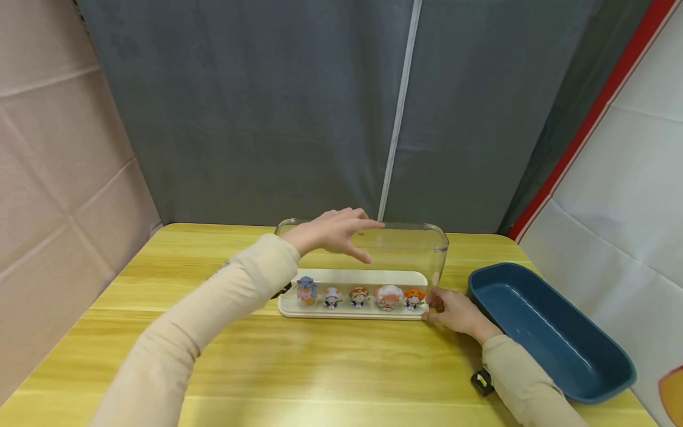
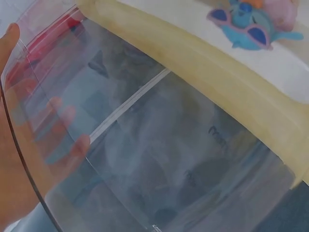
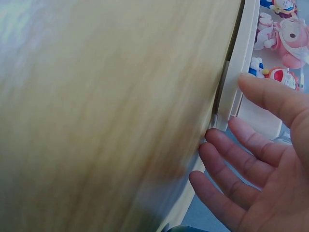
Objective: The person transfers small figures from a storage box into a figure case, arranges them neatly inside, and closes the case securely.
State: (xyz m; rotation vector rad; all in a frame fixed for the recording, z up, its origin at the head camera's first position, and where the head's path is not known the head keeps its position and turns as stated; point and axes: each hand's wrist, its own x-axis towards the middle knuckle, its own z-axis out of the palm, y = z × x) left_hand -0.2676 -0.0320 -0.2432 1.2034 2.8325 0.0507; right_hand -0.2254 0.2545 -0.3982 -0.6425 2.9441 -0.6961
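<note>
A long white tray (image 1: 352,314) carries a row of small figurines (image 1: 359,296). Above and behind them rises a clear plastic cover (image 1: 411,240). My left hand (image 1: 336,231) is at the top edge of this cover, fingers and thumb spread; in the left wrist view its fingers (image 2: 72,154) show through the clear wall. At the tray's right end, my right hand (image 1: 456,311) pinches the corner between thumb and index finger. The right wrist view has the thumb (image 3: 270,96) on the tray's rim, the other fingers loosely extended beside it.
A deep blue bin (image 1: 555,332) stands on the right of the wooden table (image 1: 320,367), close by my right forearm. Dark grey fabric (image 1: 267,118) hangs behind the table, with light panels on both sides.
</note>
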